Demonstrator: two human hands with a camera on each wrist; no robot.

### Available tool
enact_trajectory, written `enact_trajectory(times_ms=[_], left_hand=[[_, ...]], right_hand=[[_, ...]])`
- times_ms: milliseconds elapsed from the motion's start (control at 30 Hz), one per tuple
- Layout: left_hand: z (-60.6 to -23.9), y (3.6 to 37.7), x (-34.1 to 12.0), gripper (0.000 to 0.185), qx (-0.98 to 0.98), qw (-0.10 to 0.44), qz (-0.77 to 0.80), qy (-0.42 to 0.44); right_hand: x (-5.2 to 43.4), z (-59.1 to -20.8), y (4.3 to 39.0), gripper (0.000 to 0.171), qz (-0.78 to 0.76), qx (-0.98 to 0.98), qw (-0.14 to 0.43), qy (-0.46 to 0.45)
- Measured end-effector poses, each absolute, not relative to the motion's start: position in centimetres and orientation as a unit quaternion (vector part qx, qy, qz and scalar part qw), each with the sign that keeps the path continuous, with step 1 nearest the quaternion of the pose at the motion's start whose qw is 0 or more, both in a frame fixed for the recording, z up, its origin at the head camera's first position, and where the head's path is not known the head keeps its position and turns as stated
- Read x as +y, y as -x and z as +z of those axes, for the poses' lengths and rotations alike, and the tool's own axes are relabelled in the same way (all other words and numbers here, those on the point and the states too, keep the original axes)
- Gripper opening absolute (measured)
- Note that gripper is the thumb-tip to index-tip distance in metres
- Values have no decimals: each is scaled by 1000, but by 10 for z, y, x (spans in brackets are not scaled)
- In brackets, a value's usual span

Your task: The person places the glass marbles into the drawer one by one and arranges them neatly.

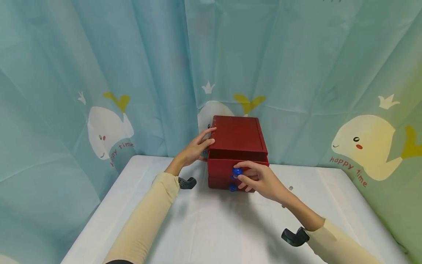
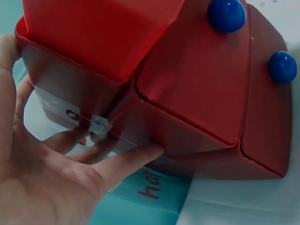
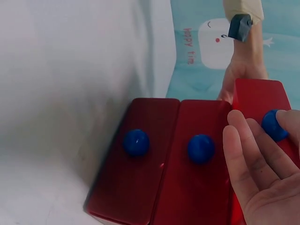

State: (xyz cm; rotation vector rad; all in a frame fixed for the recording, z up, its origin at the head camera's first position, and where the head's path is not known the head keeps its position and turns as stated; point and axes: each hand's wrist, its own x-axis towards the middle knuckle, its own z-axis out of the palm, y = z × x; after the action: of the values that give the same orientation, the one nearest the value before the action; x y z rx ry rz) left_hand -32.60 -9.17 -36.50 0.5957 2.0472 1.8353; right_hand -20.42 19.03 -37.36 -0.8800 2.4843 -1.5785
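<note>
Three drawers, each with a blue knob, are stacked in the red box (image 1: 238, 145), which stands at the far middle of the white table (image 1: 211, 227), close against the whale-print curtain (image 1: 108, 135). The top drawer (image 1: 237, 163) is seen drawn out a little toward the person, its open inside showing behind its front panel; the two lower ones are shut flush. The top knob (image 1: 237, 171) is pinched by the right hand (image 1: 260, 180), thumb beneath and fingers curled over it, so this hand is clamped on the knob. The lowest knob (image 1: 232, 187) shows just below that hand. The left hand (image 1: 197, 147) is laid against the box's left side with straight, spread fingers; in the left wrist view the fingertips (image 2: 150, 151) are pressed flat to the side wall, gripping nothing. The drawer's long axis runs from the curtain toward the person, so the line of travel lies straight along the right forearm. The right hand is the one at the front face, and the left is placed further back along the box's side, where the box is braced. A small round object (image 1: 290, 187) lies on the table to the right of the box, too small to be made out.
</note>
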Motion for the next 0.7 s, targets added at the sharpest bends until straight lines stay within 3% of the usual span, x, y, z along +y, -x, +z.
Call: enact_trajectory(times_ms=[700], left_hand=[[-369,329,-94,56,722,155,638,-220]], right_hand=[[187,-379,161,31,-502,799,-9,331]])
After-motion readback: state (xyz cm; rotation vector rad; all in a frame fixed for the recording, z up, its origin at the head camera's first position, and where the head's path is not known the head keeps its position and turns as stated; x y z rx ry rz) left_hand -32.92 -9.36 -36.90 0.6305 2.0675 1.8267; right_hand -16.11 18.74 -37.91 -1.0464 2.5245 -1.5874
